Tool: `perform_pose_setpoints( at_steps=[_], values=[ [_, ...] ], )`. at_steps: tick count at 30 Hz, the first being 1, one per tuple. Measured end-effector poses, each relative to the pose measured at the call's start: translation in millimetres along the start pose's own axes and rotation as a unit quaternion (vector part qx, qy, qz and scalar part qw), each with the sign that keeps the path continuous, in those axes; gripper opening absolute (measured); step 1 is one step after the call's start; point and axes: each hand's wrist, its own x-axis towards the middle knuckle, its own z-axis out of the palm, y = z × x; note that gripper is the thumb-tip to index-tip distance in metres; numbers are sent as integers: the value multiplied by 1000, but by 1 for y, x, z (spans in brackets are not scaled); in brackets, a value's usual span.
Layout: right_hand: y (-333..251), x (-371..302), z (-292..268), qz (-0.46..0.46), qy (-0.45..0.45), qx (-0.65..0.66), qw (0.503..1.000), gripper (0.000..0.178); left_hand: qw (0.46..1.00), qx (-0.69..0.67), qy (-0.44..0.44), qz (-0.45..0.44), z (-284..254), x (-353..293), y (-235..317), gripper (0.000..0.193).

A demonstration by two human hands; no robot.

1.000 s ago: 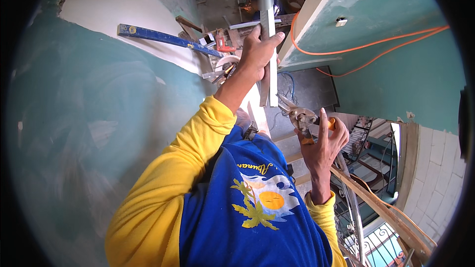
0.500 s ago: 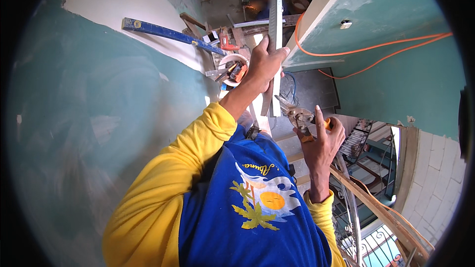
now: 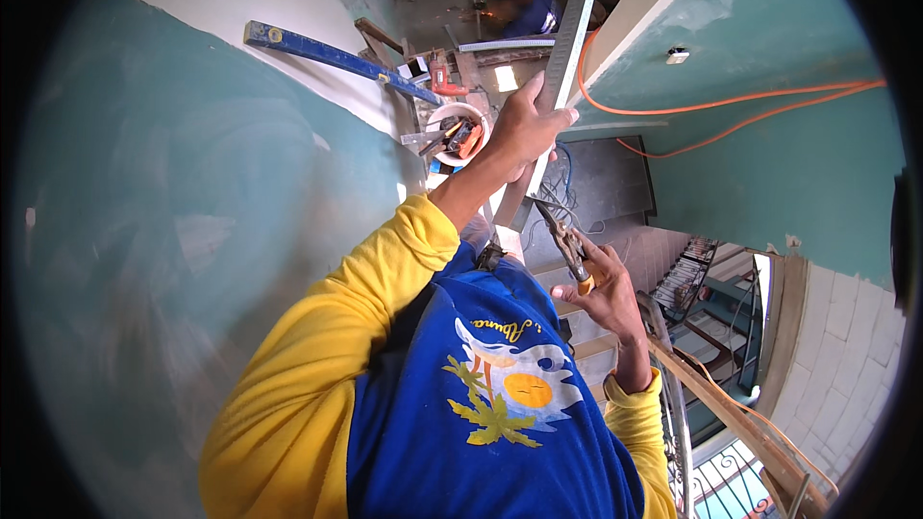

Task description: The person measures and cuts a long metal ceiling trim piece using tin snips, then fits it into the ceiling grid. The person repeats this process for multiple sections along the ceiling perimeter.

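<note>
My left hand (image 3: 524, 132) is closed around a long, pale metal channel (image 3: 574, 31), which tilts with its far end up to the right. Below that hand, the channel's near end spreads into two flanges, one darker and bent to the left. In my right hand (image 3: 612, 300) is a pair of tin snips (image 3: 567, 242) with yellow-orange grips. The tips of the snips are at the channel's near end; whether metal sits between the blades is too small to tell.
A blue spirit level (image 3: 317, 60) leans by the left wall. Near it are a red drill (image 3: 445, 84) and a white bucket (image 3: 446, 160) of tools. An orange cable (image 3: 692, 111) crosses the right wall. Beyond, a person (image 3: 531, 8) crouches near sparks. A wooden handrail (image 3: 735, 406) runs lower right.
The channel has tilted, its far end swinging right and its near flanges spreading apart. The snips have turned more upright and moved left to its near end; my right hand has shifted down and left.
</note>
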Motion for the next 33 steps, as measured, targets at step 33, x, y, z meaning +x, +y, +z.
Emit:
perform_pose_setpoints(
  at_steps=[33],
  values=[
    [-12,10,34,31,29,192,981,85,969,-141,12,-201,-19,11,-55,28]
  ],
)
